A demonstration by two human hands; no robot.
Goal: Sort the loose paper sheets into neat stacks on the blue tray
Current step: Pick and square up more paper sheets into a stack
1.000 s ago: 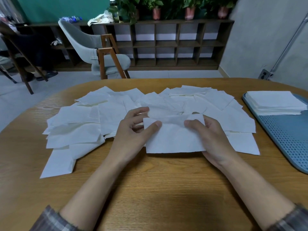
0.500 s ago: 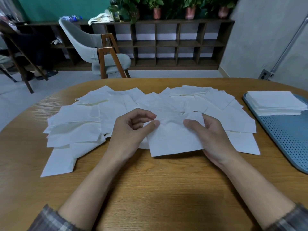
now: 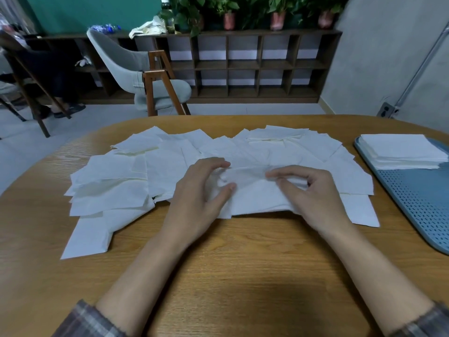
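Both have slid forward: left hand [image 3: 196, 190] and right hand [image 3: 313, 193] now pinch the rumpled sheet [image 3: 257, 198] with curled fingers.

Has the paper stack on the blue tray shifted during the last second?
No. The paper stack lies in the same spot at the far end of the blue tray, its edges unchanged against the tray's rim.

Beyond the grip stands a dark cubby shelf [image 3: 243, 66] (potted plants [image 3: 229, 20] on top), with a grey chair [image 3: 126, 62] beyond-left on pale floor [image 3: 24, 152] and a grey wall [image 3: 376, 57] beyond-right.
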